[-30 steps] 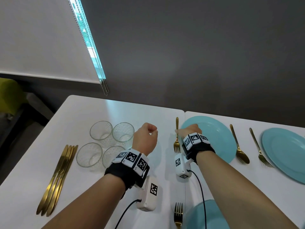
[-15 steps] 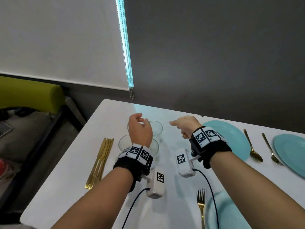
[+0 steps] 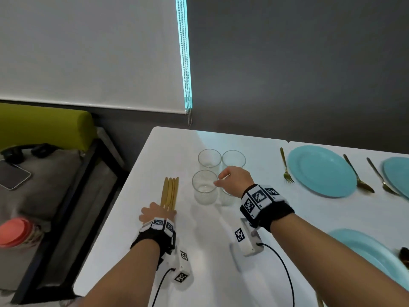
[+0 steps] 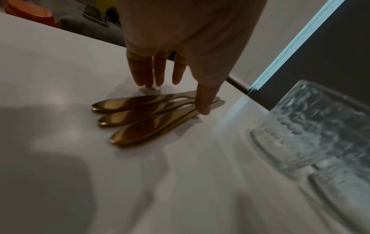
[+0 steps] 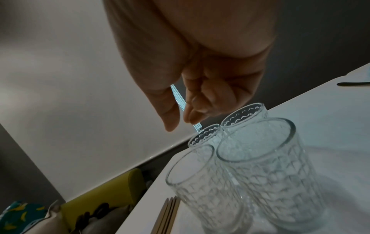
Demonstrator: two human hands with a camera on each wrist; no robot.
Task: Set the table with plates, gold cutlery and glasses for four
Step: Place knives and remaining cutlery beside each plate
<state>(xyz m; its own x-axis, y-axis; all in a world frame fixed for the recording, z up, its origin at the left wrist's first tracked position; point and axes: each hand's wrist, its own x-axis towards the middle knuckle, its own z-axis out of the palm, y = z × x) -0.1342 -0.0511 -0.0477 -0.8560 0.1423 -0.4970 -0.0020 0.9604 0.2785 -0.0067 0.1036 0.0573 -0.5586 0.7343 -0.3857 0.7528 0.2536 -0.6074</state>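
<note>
Several gold knives [image 3: 170, 191] lie side by side near the left edge of the white table [image 3: 210, 251]. My left hand [image 3: 158, 212] is down on their handle ends. In the left wrist view its straight fingers [image 4: 148, 76] touch the table beyond the knives [image 4: 140, 114], and the thumb rests on them. Several clear glasses [image 3: 204, 187] stand in a cluster to the right. My right hand [image 3: 221, 178] hovers over the near ones [image 5: 258, 166], fingers loosely curled, holding nothing. Teal plates [image 3: 321, 171] with a gold fork [image 3: 286, 167] and spoon [image 3: 358, 173] lie at the right.
A second plate [image 3: 398, 176] and a near plate [image 3: 365, 251] sit at the right. Left of the table's edge is a green bench [image 3: 44, 125] with a phone [image 3: 13, 176] and a red lid [image 3: 15, 231]. A blind cord [image 3: 188, 107] hangs behind.
My view has swung left. The left hand dropped from above the glasses onto the knife handles. The right hand moved left from the fork by the plate to above the glasses.
</note>
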